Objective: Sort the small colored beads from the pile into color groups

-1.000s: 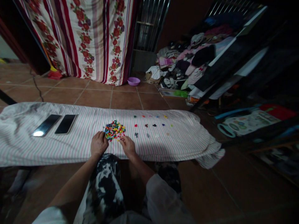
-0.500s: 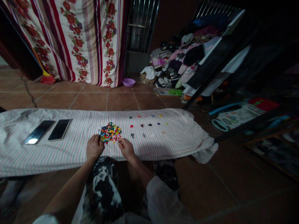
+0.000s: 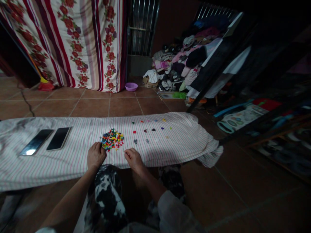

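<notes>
A heap of small multicoloured bead-like pieces point(image 3: 112, 139) lies on the striped cloth point(image 3: 77, 158) in front of me. At the heap's left edge rests my left hand point(image 3: 96, 156), its fingers curled together; what they hold, if anything, is hidden. My right hand point(image 3: 134, 159) is just right of the heap, thumb and forefinger pinched at a tiny pale spot too small to name. Beyond it, small clusters of single colours sit in rows, among them a red cluster point(image 3: 134, 132), a black cluster point(image 3: 153, 129) and a grey cluster point(image 3: 135, 141).
Two dark-screened phones point(image 3: 36, 142) point(image 3: 58, 138) lie on the cloth at the left. Past the cloth, a purple basin point(image 3: 131, 86) stands on the tiled floor by a flowered curtain point(image 3: 85, 45). A clothes heap point(image 3: 179, 64) fills the back right.
My right hand has drawn away from the heap, slightly right and towards me, still pinched. My left hand stays at the heap's left edge. The whole view has shifted a little.
</notes>
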`<state>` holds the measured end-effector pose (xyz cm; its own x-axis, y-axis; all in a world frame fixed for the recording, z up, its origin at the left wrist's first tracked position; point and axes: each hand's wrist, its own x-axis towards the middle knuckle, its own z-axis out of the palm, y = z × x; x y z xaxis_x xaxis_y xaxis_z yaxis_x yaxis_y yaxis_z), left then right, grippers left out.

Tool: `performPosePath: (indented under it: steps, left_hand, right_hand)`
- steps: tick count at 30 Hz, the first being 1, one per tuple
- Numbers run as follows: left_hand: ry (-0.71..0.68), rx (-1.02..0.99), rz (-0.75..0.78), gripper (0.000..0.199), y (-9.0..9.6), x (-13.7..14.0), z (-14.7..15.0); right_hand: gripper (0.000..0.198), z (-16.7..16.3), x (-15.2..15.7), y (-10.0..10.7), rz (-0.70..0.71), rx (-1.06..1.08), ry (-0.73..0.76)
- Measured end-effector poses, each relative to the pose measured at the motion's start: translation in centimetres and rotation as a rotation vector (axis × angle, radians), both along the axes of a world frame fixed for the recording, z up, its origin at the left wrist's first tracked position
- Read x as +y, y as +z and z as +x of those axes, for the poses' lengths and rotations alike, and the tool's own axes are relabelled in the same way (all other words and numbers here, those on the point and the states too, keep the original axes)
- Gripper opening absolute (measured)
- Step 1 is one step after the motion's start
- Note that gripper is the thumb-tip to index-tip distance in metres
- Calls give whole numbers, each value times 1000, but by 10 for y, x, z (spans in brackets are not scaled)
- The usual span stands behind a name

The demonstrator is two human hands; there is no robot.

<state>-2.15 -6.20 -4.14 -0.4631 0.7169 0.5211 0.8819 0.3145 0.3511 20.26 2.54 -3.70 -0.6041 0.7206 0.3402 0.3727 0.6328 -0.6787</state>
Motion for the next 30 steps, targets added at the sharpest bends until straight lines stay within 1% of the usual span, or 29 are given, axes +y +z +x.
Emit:
performPosePath:
  steps: [5,9,11,14,21,25,30]
  left_hand:
    - [-3,9,-1,30,1,0,0]
    - [-7,33,-10,32,3,-1,1]
    - [-20,48,-9,31,5,-1,0]
    - [-38,75,-5,30,7,-1,0]
    - [-45,131,-41,29,9,-2,-2]
    - [-27,144,-27,30,7,-2,-1]
    - [-10,132,-24,30,5,-1,0]
  right_hand:
    - [17,7,3,2,-27,18,-75]
    - [21,10,12,3,-75,49,-153]
    - [20,11,17,3,-84,72,-184]
    - [18,14,25,2,-75,86,-250]
    - [28,15,47,-2,-48,43,-372]
    - [34,9,53,-7,-10,27,-394]
    - [38,4,52,-14,11,10,-393]
